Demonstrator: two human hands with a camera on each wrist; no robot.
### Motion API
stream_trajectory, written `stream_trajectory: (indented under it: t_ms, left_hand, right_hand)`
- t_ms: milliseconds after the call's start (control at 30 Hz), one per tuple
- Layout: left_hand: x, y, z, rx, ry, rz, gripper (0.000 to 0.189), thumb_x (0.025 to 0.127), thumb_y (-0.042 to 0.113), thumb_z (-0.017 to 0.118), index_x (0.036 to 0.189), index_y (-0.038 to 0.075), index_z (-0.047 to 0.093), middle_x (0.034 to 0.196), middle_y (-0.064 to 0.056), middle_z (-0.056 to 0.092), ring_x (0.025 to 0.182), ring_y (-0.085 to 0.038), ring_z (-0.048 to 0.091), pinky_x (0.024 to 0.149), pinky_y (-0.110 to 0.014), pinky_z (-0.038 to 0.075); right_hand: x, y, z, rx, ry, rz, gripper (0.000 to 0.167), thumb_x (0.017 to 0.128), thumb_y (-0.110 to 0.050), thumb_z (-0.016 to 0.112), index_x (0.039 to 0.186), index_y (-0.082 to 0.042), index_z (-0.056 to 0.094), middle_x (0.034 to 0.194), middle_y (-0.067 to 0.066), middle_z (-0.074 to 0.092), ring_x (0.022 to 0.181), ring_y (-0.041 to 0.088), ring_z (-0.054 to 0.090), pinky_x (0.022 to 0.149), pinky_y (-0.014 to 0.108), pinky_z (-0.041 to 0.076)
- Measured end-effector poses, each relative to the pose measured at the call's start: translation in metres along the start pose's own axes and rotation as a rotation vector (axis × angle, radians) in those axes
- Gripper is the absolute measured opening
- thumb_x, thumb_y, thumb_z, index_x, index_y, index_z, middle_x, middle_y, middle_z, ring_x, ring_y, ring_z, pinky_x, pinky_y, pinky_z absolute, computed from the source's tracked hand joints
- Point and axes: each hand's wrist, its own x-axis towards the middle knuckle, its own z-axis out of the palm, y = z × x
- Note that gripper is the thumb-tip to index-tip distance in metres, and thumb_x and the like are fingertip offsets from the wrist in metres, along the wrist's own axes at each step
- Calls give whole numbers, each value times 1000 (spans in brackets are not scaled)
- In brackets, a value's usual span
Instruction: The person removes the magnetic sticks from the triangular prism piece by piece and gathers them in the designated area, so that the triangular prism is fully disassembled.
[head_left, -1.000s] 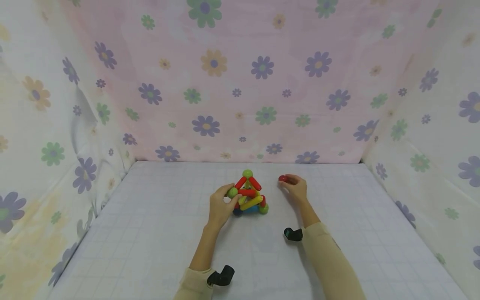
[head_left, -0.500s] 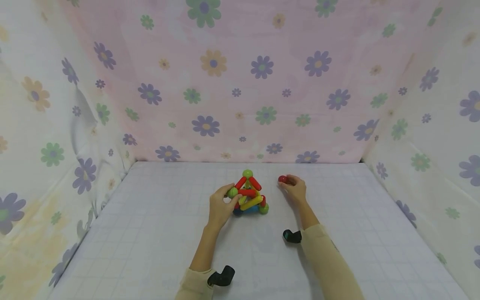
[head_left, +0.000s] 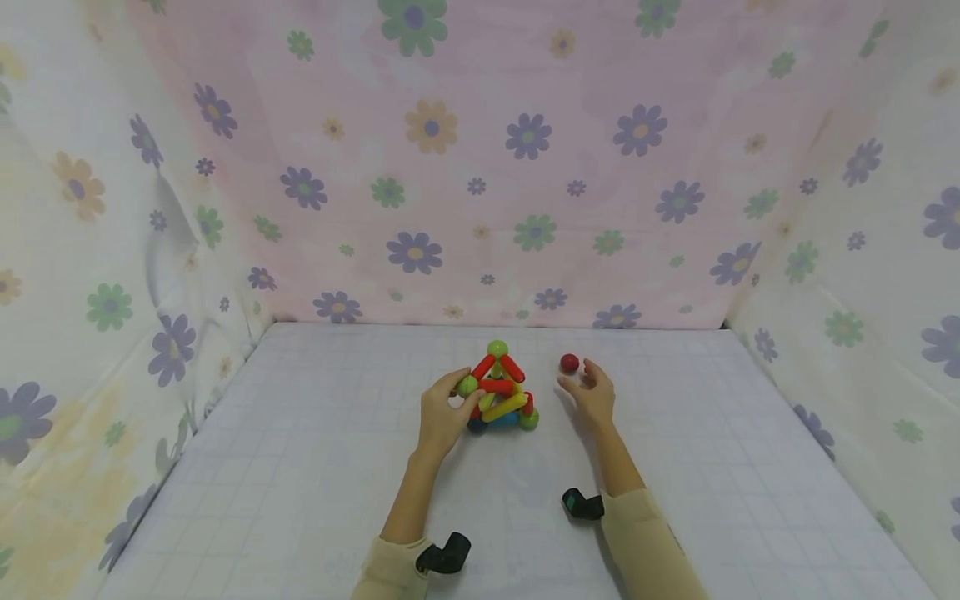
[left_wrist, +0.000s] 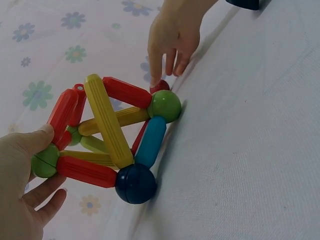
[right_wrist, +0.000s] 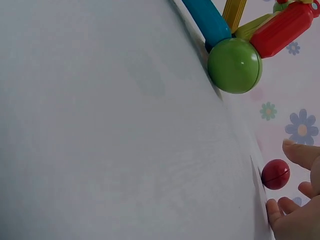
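My left hand [head_left: 444, 414] pinches a green ball [left_wrist: 45, 161] at the left corner of a frame built from coloured rods and balls. The frame stands on the table, with a dark blue ball [left_wrist: 136, 183] and another green ball [right_wrist: 235, 66] at its foot. Red, yellow and blue rods [left_wrist: 151, 141] join the balls, and a light green ball [head_left: 497, 348] tops it in the head view. To the right, a loose red ball [head_left: 569, 363] rests on the table. My right hand [head_left: 594, 396] is beside it, fingers spread and holding nothing.
A white cloth with faint grid lines covers the table [head_left: 315, 467]. Flower-patterned curtains [head_left: 480, 167] enclose it at the back and both sides. Black wrist mounts [head_left: 444, 553] stick out from both sleeves.
The right hand has let go of the red ball and drawn back slightly towards me. The ball now lies by itself on the table. The left hand keeps its hold on the frame.
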Motion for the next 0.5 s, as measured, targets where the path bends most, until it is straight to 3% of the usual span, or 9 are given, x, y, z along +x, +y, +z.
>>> stream_trajectory:
  t_ms: [133, 200, 367, 500]
  left_hand:
    - [0, 0, 1, -6, 0, 0, 37, 78, 8, 76, 109, -10, 64, 105, -20, 68, 89, -28, 65, 72, -41, 54]
    - [0, 0, 1, -8, 2, -5, 37, 78, 7, 76, 109, -9, 64, 106, -20, 68, 90, -28, 65, 72, -42, 54]
    - [0, 1, 1, -7, 7, -2, 37, 78, 7, 75, 110, -8, 64, 106, -20, 67, 90, -28, 65, 71, -44, 53]
    - [-1, 0, 2, -35, 16, -21, 38, 79, 9, 75, 112, -7, 64, 109, -20, 67, 91, -28, 65, 72, -43, 54]
  right_hand:
    - [-8, -2, -4, 57, -7, 2, 64, 84, -12, 70, 138, 4, 40, 137, 25, 43, 125, 36, 43, 103, 41, 38]
    - [-12, -4, -5, 96, -35, -22, 61, 84, -13, 71, 136, 3, 44, 134, 24, 47, 121, 35, 47, 99, 34, 43]
    - [-26, -17, -7, 214, -137, -155, 52, 82, -8, 72, 129, 4, 51, 123, 26, 55, 107, 31, 58, 82, 18, 50]
    - [-42, -36, -3, 248, -209, -259, 46, 83, -5, 70, 125, 4, 53, 115, 17, 61, 101, 30, 60, 81, 19, 51]
